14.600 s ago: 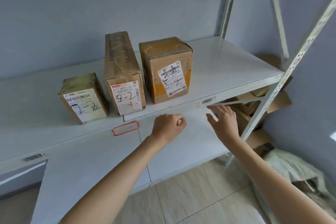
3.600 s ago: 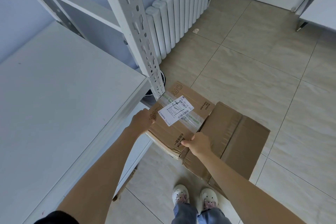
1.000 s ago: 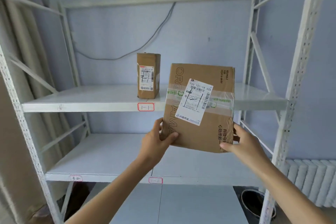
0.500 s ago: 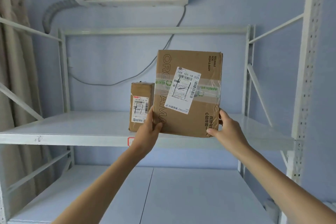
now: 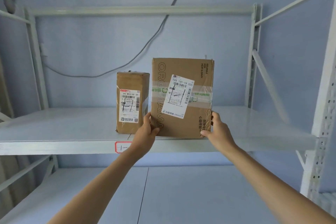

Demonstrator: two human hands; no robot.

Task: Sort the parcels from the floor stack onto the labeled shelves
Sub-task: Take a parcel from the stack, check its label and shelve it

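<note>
Blue walls stand behind a big white metal rack [image 5: 321, 132], and its upper shelf [image 5: 63, 132] runs flat across the middle of the view. Below it, at 6 o'clock, is a lower shelf [image 5: 181, 196] with nothing on the part we can see. On the upper shelf stands the big parcel [image 5: 181, 96], upright, with its white label facing us. It looks like its bottom edge sits on the shelf near the front edge, but I cannot be sure it is fully down. At 9 o'clock from it, just beside it, stands a small parcel [image 5: 131, 103], so one parcel is already sorted and this one is almost done. The floor stack is not in view, so I cannot tell how many are left. The left hand [image 5: 148, 131] grips the big parcel's lower left side, and the right hand [image 5: 217, 129] grips its lower right side. A little red-edged tag [image 5: 121, 147] on the shelf front sits at 7 o'clock from the big parcel. At 3 o'clock the shelf is open up to the rack post, so there is room to slide that way. The gap to the small parcel is very thin, so the left hand should pull straight back.
</note>
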